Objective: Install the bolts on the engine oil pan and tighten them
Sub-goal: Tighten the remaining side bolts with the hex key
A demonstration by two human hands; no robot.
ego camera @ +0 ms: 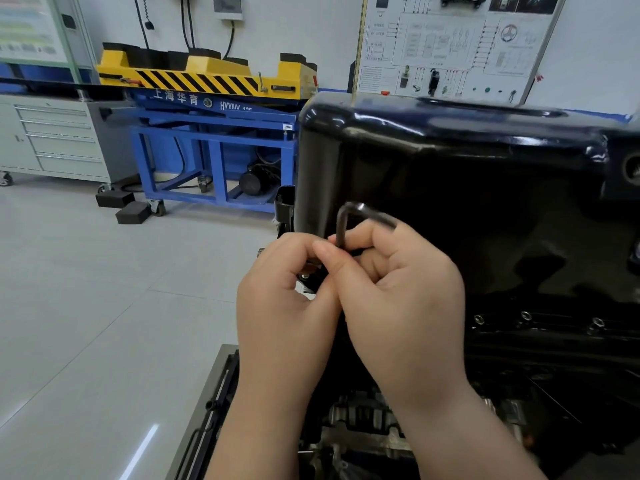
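Right fingers (pixel 367 235): curled round the key (pixel 341 226), with the thumb pressed against its upright leg.
Left fingers (pixel 294 247): curled in tight beside the right thumb; what they hold is hidden, so I cannot tell.
Right hand (pixel 398 306): back to the camera, touching the left hand (pixel 284 299) in front of the pan's near left corner.
Key: dark L-shaped metal rod. Its long leg stands nearly upright and runs down into the fingers. The bend is at the top, and the short leg points right and slightly down under the right forefinger.
Pan (pixel 450 161): glossy black, box-like with rounded edges, and it fills the right side of the view.
Bolts (pixel 526 315): three small silvery heads in a row on the pan's lower flange, right of the hands.
Behind: a blue-framed lift table (pixel 214 109) with a yellow, black-striped top, and a grey drawer cabinet (pixel 59 140).
Floor (pixel 86 289): pale, smooth tiles.
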